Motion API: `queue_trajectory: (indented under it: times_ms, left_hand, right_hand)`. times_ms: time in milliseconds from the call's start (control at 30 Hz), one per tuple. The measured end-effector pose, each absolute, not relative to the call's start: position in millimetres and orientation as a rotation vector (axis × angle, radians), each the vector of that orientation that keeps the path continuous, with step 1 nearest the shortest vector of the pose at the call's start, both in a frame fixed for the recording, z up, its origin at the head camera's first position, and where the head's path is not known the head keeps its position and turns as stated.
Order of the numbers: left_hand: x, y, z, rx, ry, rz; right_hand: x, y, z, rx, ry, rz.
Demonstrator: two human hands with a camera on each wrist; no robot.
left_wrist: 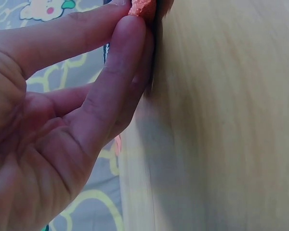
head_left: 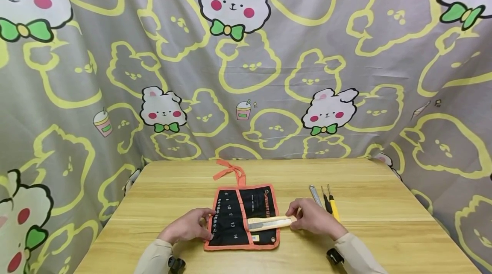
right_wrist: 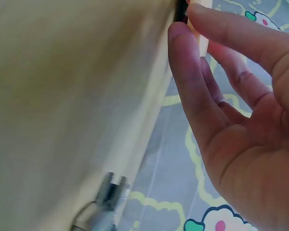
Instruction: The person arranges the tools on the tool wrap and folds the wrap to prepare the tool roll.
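A black tool pouch (head_left: 226, 214) with orange trim lies unrolled on the table, white size numbers along its pockets. My left hand (head_left: 192, 224) pinches the pouch's left edge; the left wrist view shows the orange trim (left_wrist: 143, 8) between thumb and fingers of that hand (left_wrist: 82, 91). My right hand (head_left: 313, 217) pinches the right end of a pale yellow utility knife (head_left: 270, 222). The knife lies across the pouch's right half, its left end at the orange pocket edge; how far it is inside I cannot tell. In the right wrist view, the hand (right_wrist: 231, 106) partly hides the knife (right_wrist: 204, 29).
Right of the pouch lie a grey wrench (head_left: 315, 195) and two slim tools, one with a black handle (head_left: 327, 204), one with a yellow handle (head_left: 333, 208). An orange tie strap (head_left: 234, 171) extends behind the pouch. A patterned curtain (head_left: 246, 77) hangs behind the wooden table (head_left: 165, 184).
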State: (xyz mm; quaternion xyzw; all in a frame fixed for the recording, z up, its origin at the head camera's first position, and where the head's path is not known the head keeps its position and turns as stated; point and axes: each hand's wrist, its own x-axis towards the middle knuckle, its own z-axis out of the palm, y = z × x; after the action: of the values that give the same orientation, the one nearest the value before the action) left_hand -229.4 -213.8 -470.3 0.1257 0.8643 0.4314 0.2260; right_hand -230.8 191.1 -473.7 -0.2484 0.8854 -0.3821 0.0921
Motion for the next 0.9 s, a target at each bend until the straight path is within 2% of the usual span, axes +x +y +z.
queue_trajectory:
  times_ms: [900]
  left_hand:
    - [-230.5, -217.6, -475.1, 0.369, 2.287, 1.313]
  right_hand:
    - [-236.2, 188.5, -475.5, -0.656, 2.631, -1.155]
